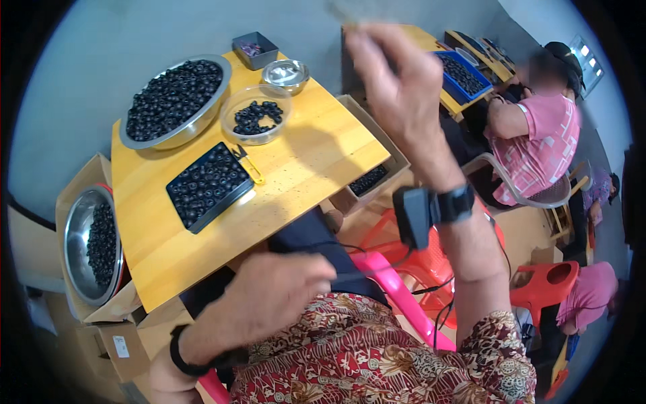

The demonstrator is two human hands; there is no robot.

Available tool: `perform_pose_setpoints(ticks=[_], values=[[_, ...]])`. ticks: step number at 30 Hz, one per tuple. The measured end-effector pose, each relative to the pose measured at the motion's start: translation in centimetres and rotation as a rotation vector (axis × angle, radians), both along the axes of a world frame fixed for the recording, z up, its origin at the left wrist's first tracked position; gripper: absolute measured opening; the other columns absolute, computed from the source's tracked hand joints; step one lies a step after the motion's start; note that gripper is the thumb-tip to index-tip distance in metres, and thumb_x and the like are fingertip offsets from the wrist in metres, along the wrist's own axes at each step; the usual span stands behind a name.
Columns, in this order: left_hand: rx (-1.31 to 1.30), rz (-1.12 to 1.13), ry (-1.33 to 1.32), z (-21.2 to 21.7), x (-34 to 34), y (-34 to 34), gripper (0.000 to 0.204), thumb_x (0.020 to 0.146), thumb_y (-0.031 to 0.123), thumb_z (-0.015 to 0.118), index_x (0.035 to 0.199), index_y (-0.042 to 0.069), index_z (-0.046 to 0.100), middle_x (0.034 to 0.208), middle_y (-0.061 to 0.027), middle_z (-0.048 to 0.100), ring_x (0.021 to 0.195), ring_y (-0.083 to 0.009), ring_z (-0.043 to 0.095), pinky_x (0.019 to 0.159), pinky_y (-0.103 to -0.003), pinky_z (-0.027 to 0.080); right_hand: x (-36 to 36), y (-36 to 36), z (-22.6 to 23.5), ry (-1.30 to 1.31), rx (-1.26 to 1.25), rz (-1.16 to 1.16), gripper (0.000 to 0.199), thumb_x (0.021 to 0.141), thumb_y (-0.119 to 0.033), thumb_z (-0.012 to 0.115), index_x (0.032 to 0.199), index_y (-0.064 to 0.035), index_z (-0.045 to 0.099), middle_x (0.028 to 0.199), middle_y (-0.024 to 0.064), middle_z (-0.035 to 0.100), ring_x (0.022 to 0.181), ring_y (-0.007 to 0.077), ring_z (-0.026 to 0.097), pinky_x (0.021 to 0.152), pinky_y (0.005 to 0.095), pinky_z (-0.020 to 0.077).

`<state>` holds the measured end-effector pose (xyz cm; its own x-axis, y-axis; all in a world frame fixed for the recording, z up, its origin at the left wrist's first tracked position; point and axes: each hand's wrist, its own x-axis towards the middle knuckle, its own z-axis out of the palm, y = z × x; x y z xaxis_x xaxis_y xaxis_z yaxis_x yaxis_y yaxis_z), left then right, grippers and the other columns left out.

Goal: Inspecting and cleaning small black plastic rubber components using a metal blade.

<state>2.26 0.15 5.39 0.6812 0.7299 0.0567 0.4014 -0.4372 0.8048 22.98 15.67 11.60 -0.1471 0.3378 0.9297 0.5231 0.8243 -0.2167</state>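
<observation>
My right hand (410, 84) is raised high, right of the table, thumb and fingers pinched together. A small blurred tip shows above its fingertips, too smeared to name. Low over my lap, my left hand (269, 296) is curled shut and blurred by motion; whatever it may hold is hidden. Left of centre on the table sits a dark square tray (208, 185) filled with small black round pieces with pale centres. Yellow-handled thread snips (250, 167) lie against its right side. Behind them, a clear plastic bowl (256, 114) holds fewer black pieces.
A large metal bowl (219, 91) heaped with black pieces and a small metal bowl (286, 75) stand on the wooden table (323, 145). A grey box (256, 50) sits behind. Another metal bowl (75, 236) is left, below. A seated person (538, 141) is at right.
</observation>
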Motion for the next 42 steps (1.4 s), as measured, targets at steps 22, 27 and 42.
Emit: perform_pose_setpoints(ticks=[22,27,42], values=[[0.420,0.620,0.422,-2.4,-11.0,6.3,0.022,0.075,0.005,0.068,0.096,0.003,0.064,0.088,-0.0129,0.063,0.085,-0.0302,0.060,0.077,-0.039,0.048,-5.5,-4.4,-13.6,0.703,-1.038,0.310,0.017,0.094,-0.015,0.059,0.099,-0.0011,0.066,0.067,-0.0028,0.057,0.055,0.0011,0.044,0.049,0.0160,0.0328],[0.297,0.595,0.539,-2.6,-10.8,6.7,0.021,0.075,0.002,0.065,0.096,0.004,0.065,0.091,-0.0158,0.063,0.086,-0.0328,0.061,0.079,-0.039,0.049,-5.7,-4.5,-13.8,0.670,-1.054,0.345,0.018,0.094,-0.016,0.058,0.100,-0.0008,0.066,0.067,-0.0027,0.057,0.055,0.0014,0.044,0.050,0.0166,0.0342],[-0.698,0.597,-1.037,-3.4,-5.0,3.5,0.023,0.090,0.009,0.062,0.112,0.004,0.059,0.104,-0.0045,0.061,0.094,-0.0115,0.059,0.084,-0.025,0.050,-8.0,-9.5,-9.1,0.074,-0.850,0.489,0.031,0.075,-0.006,0.075,0.105,-0.0022,0.067,0.083,0.0051,0.060,0.065,0.0095,0.053,0.060,0.0239,0.0448]])
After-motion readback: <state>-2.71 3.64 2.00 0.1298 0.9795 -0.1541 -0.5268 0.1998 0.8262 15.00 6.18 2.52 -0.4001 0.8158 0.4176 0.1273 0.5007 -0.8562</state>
